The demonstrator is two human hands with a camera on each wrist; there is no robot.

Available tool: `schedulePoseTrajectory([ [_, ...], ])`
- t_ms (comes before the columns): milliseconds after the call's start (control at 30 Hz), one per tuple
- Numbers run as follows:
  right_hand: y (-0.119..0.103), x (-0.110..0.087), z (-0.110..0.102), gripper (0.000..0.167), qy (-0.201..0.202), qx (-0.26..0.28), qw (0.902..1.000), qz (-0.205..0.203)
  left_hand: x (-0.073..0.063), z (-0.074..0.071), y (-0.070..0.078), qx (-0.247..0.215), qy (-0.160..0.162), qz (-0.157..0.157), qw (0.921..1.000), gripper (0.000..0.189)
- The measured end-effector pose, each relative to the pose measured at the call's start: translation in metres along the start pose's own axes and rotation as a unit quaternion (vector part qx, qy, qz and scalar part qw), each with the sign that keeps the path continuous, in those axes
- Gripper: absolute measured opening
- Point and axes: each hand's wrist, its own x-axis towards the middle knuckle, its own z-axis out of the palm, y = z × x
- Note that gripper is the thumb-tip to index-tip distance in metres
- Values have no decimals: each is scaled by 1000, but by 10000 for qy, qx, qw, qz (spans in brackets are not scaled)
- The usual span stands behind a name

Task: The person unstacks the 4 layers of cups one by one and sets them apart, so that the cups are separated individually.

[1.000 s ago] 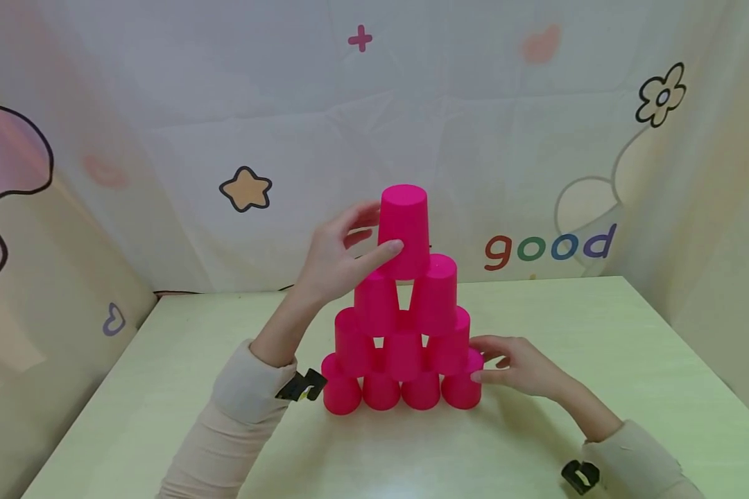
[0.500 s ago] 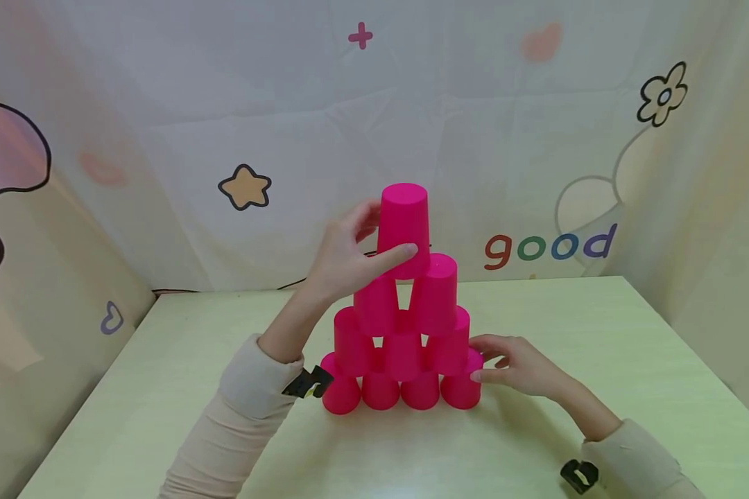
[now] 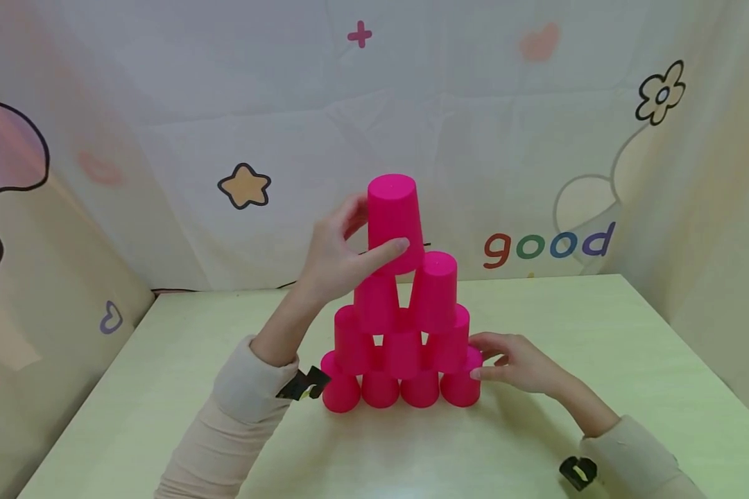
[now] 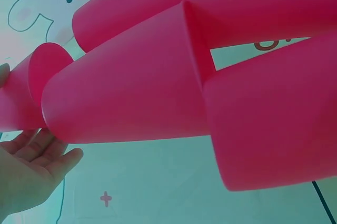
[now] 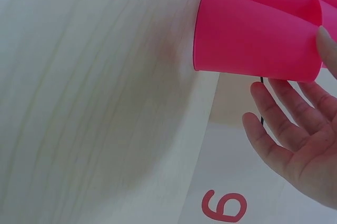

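Observation:
Bright pink plastic cups, all upside down, form a tapering stack. My left hand (image 3: 333, 260) grips the topmost cup (image 3: 392, 218), thumb across its front and fingers behind it. In the left wrist view, the open mouth of this top cup (image 4: 16, 98) shows, tipped off the cup (image 4: 126, 92) below. My right hand (image 3: 518, 364) is low on the right, thumb and fingers on either side of the end cup (image 3: 460, 389) of the bottom row. In the right wrist view its thumb lies on that cup near the base, and some fingertips are hidden behind it.
Under the top cup are a pair of cups (image 3: 435, 294), a row of three (image 3: 402, 353) and a bottom row of several (image 3: 381, 391). They stand on a pale wooden table (image 3: 599, 333). A printed cloth (image 3: 299, 138) hangs behind it. Each sleeve carries a black strap piece (image 3: 579, 473).
The top cup has risen slightly and shifted left with my left hand, tilting a little. My right hand and the lower rows have stayed in place.

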Motion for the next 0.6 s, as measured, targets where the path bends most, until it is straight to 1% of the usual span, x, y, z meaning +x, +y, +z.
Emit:
schedulePoseTrajectory([
  [200, 0, -1, 0, 53, -24, 67, 10000, 59, -8, -8, 4, 42, 357, 11, 9994, 52],
  [433, 1, -1, 1, 53, 0, 103, 9999, 82, -17, -24, 4, 41, 651, 209, 9977, 52],
  [600, 1, 0, 1, 54, 3, 113, 9999, 96, -25, -37, 2, 32, 811, 105, 9966, 53],
])
